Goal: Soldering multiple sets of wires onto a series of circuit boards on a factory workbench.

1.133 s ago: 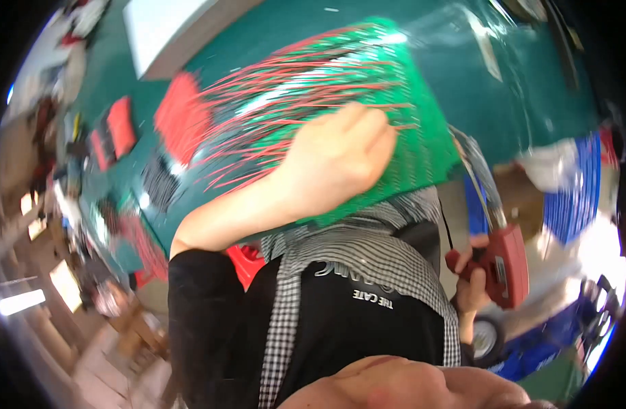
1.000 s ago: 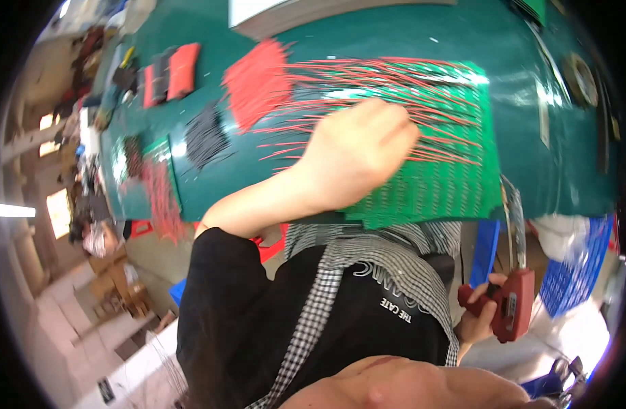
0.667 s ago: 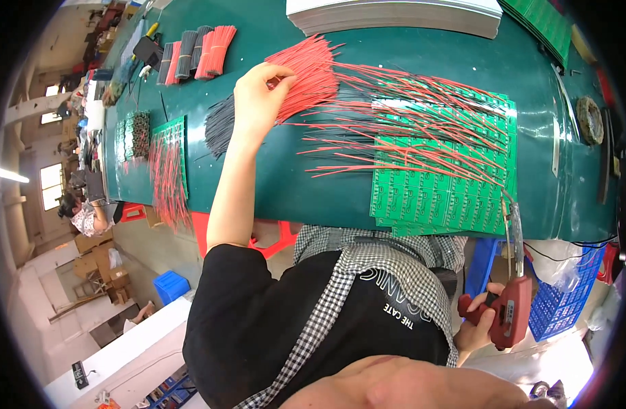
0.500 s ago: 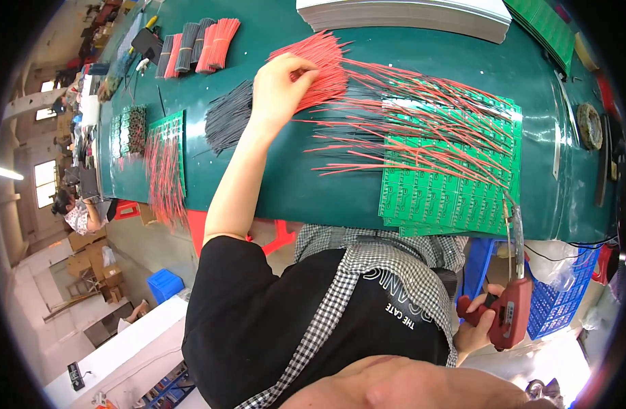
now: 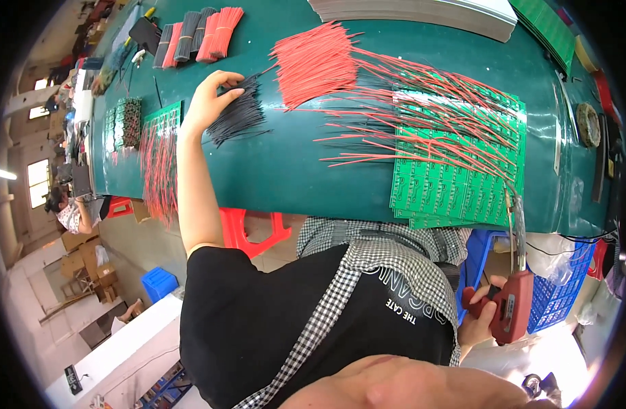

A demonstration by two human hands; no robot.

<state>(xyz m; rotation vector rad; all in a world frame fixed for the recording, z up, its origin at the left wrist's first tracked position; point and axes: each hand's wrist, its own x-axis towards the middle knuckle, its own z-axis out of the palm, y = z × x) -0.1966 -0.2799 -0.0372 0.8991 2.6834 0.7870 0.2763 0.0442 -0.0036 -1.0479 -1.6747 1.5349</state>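
Nearest, at about 5 o'clock, the right hand (image 5: 478, 320) is clenched around the grip of a red pistol-shaped soldering gun (image 5: 512, 307), held below the tabletop's near edge with its thin metal tip pointing up toward 12 o'clock. Just past that tip, at 3 o'clock, lies a green printed circuit board panel (image 5: 456, 180) on the dark green tabletop (image 5: 292, 170), its near edge hanging slightly over the rim. Thin red wires (image 5: 422, 102) fan across the panel toward 10 o'clock. Beyond them, at 12 o'clock, a loose heap of cut red wires (image 5: 313, 61) rests on the tabletop. At 11 o'clock the left hand (image 5: 210, 102), arm stretched out, has its fingers curled onto a loose bundle of thin black wires (image 5: 238, 116), pinching some of them; the bundle lies just beside the red heap. At 9 o'clock a second green board with red wires (image 5: 159, 157) hangs over the tabletop edge. Farthest, at 11 o'clock, tied bundles of red and black wires (image 5: 200, 34) lie side by side.
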